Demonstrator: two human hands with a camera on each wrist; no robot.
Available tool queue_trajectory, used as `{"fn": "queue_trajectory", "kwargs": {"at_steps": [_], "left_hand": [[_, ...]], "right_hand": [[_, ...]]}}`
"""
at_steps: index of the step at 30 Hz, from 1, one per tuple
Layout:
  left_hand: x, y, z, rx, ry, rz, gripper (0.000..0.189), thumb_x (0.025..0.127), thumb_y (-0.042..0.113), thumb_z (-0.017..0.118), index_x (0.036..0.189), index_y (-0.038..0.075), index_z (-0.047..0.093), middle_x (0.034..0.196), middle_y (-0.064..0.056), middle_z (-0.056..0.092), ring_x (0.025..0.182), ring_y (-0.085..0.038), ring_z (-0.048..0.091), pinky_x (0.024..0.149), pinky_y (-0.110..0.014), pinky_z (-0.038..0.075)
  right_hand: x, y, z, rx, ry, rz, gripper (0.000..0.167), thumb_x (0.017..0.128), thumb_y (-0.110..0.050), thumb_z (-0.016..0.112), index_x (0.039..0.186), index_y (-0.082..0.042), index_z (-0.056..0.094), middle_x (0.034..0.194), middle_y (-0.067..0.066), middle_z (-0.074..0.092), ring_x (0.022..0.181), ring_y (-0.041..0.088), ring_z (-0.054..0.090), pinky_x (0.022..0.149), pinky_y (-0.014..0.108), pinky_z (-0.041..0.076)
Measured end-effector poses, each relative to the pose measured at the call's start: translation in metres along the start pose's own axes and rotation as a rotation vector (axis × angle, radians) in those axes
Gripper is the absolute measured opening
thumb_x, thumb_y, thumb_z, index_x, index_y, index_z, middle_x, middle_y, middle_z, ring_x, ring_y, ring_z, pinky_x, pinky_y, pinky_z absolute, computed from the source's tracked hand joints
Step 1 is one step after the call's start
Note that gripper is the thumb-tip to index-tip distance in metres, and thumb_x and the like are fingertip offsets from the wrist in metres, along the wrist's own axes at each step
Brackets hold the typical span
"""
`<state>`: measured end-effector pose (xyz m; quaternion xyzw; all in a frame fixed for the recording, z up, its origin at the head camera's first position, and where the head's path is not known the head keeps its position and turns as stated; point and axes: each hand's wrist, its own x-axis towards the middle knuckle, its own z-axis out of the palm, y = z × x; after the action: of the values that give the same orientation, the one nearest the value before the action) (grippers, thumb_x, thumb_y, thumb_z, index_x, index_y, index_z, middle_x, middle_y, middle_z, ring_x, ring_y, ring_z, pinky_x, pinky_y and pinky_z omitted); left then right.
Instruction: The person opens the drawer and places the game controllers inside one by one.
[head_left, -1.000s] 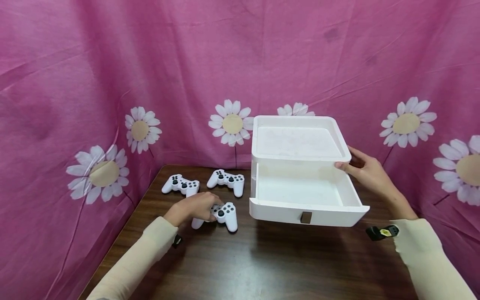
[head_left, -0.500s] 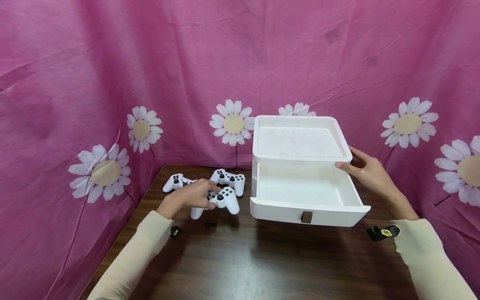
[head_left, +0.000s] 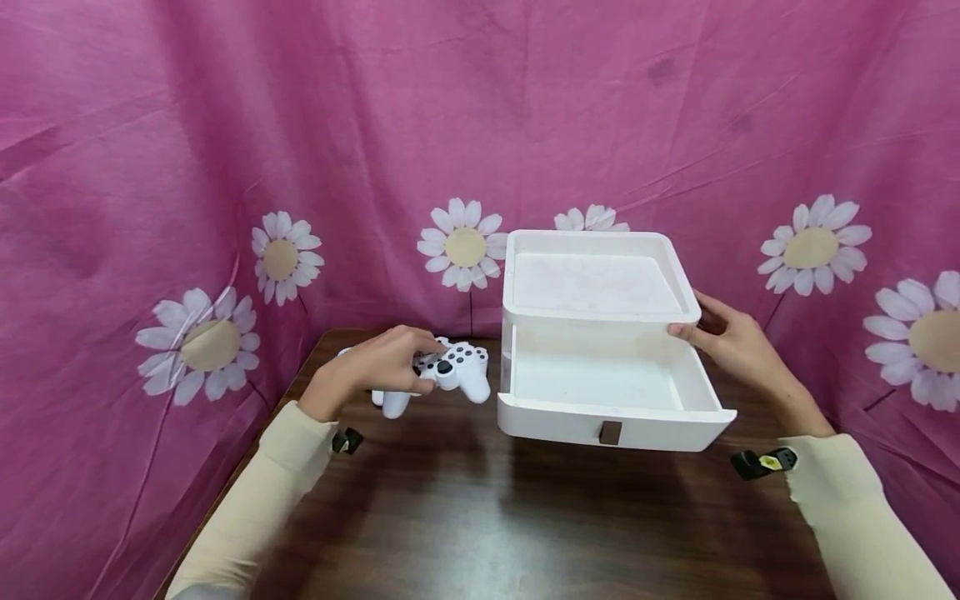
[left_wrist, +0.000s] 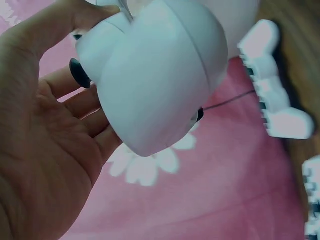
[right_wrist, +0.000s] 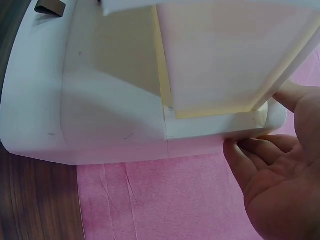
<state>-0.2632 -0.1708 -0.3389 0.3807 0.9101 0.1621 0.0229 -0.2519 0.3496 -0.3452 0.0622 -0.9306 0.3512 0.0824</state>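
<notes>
My left hand (head_left: 382, 368) grips a white game controller (head_left: 467, 372) with black thumbsticks, held up over the table left of the drawer box. In the left wrist view its pale underside (left_wrist: 155, 85) fills the middle, with my thumb and fingers around one side. Two other white controllers, one here (left_wrist: 277, 95) and one lower (left_wrist: 313, 195), lie on the table; from the head they are mostly hidden behind my left hand and the held controller. My right hand (head_left: 731, 346) holds the right side of the white drawer box (head_left: 600, 321), thumb at its front corner. Its drawer (head_left: 600, 383) is pulled out, with nothing inside.
The drawer front has a brown pull tab (head_left: 611, 433) and juts toward me over the dark wooden table (head_left: 450, 517). A pink curtain (head_left: 405, 125) printed with white daisies hangs behind and along both sides.
My left hand has lifted the controller from the table and carried it away from me, in front of the other two. The right hand and drawer box stay put.
</notes>
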Motion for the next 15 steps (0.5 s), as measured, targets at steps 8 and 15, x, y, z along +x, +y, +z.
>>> {"fn": "queue_trajectory", "kwargs": {"at_steps": [8, 15], "left_hand": [[0.011, 0.023, -0.030, 0.011, 0.019, 0.083, 0.051, 0.083, 0.021, 0.085, 0.129, 0.002, 0.075, 0.102, -0.005, 0.073, 0.080, -0.012, 0.056, 0.071, -0.028, 0.049], [0.024, 0.043, -0.051, 0.029, 0.024, 0.128, 0.051, 0.085, 0.023, 0.084, 0.131, 0.002, 0.075, 0.109, -0.006, 0.076, 0.084, -0.014, 0.057, 0.076, -0.031, 0.050]], "right_hand": [[0.002, -0.001, -0.002, -0.004, -0.009, -0.005, 0.091, 0.099, -0.048, 0.073, 0.169, -0.010, 0.028, 0.151, 0.036, 0.054, 0.125, 0.050, 0.063, 0.069, 0.005, 0.046], [0.002, 0.001, -0.001, -0.015, -0.014, 0.013, 0.092, 0.099, -0.051, 0.073, 0.168, -0.011, 0.029, 0.153, 0.036, 0.052, 0.126, 0.052, 0.063, 0.069, 0.004, 0.044]]}}
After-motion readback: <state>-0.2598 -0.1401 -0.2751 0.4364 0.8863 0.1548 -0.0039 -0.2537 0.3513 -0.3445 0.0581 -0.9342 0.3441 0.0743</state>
